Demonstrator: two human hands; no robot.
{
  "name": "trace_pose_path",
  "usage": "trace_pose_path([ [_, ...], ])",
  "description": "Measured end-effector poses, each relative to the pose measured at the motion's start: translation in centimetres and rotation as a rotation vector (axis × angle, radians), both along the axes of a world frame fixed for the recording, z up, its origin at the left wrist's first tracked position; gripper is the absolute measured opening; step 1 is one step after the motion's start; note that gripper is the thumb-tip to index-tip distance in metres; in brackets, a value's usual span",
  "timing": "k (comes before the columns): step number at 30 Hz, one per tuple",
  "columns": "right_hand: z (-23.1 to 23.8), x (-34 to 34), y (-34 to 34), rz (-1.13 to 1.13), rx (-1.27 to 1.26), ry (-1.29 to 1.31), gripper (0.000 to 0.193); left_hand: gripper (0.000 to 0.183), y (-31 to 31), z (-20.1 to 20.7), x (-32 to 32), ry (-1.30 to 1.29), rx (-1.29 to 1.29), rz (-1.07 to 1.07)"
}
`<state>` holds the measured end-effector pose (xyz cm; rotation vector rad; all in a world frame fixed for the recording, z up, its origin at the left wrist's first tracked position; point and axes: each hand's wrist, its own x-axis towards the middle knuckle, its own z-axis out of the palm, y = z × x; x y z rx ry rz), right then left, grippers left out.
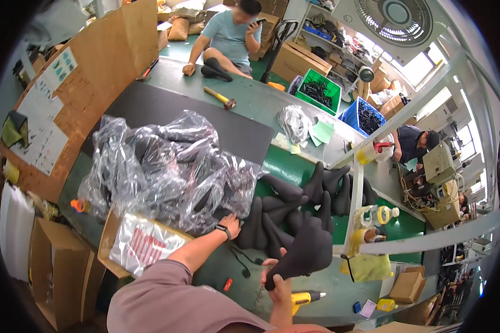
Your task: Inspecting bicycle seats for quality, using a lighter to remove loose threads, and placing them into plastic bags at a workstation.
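My right hand (278, 280) grips the narrow nose of a black bicycle saddle (306, 248), lifted above the bench with its wide end tilted up and to the right. My left hand (229, 225), below a dark wristwatch, has its fingers apart. It rests at the edge of a heap of saddles in clear plastic bags (172, 161), next to a pile of unwrapped black saddles (275, 213). Whether its fingertips touch plastic or a bare saddle is hard to make out. The held saddle hides part of the pile.
An open carton (112, 244) with a printed plastic bag stands left of my arm. A yellow heat-gun-like tool (303, 299) lies by my right forearm. A white post (354, 211) rises at right. Across the bench, a person sits near a hammer (220, 97); green (330, 89) and blue crates stand behind.
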<state>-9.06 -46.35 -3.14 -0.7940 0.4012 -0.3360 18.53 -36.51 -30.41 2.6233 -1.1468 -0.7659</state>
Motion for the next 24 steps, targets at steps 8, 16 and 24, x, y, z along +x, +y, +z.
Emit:
trace_pose_path([
  [8, 1.3, -2.8, 5.0, 0.283, 0.787, -0.170, 0.082, 0.058, 13.2, 20.4, -12.0, 0.213, -0.674, 0.376],
  [16, 5.8, 1.7, 18.0, 0.465, 1.022, -0.149, 0.087, 0.033, 25.2, 38.2, -17.6, -0.181, -1.228, -0.153],
  [24, 7.3, 0.6, 28.8, 0.867, 0.941, -0.160, 0.084, 0.060, 29.8, 39.4, -9.0, -0.467, -0.904, -0.336],
])
